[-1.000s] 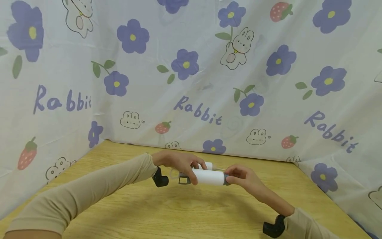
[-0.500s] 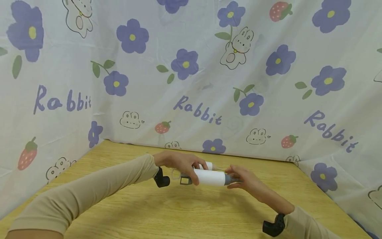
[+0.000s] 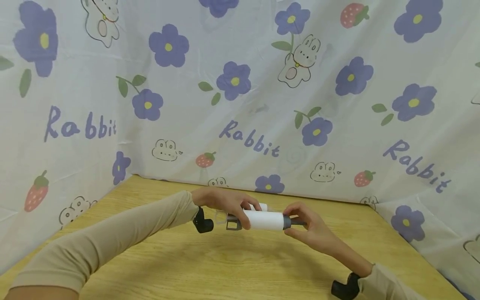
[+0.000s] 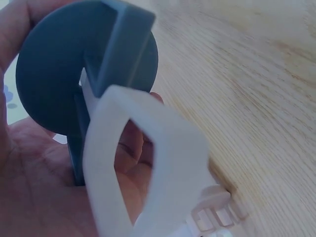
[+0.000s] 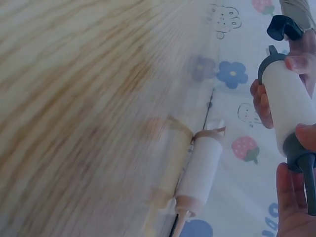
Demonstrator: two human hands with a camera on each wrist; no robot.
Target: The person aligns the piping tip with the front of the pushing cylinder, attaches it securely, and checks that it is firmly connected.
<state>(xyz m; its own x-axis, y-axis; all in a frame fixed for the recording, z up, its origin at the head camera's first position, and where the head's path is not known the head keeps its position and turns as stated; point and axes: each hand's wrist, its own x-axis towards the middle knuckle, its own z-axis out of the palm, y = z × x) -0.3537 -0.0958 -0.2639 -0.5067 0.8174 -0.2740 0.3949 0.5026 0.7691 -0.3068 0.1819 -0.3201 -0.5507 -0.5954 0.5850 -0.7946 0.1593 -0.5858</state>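
A white cylindrical bottle (image 3: 264, 220) with grey ends lies level in the air over the table. My left hand (image 3: 229, 204) grips its body from above, thumb on the near side. From its left end stick out a grey bracket (image 3: 233, 225) and a pale loop (image 4: 182, 158); the left wrist view shows the grey round end cap (image 4: 54, 74) close up. My right hand (image 3: 315, 229) pinches the grey collar (image 3: 287, 221) between thumb and fingers, with the thin grey nozzle (image 5: 309, 190) pointing toward its palm. Part of the bottle's body is hidden under my left fingers.
Behind the held bottle, a second white bottle (image 5: 200, 170) with pinkish-brown ends lies on the wooden table (image 3: 232, 266). A patterned cloth (image 3: 255, 112) with rabbits and flowers hangs along the back and sides. Each wrist wears a black mount (image 3: 203, 224).
My right fingers have slid back off the nozzle, spread apart, and come round the collar again. The nozzle shows where the fingers covered it before. My left hand keeps its grip almost in place.
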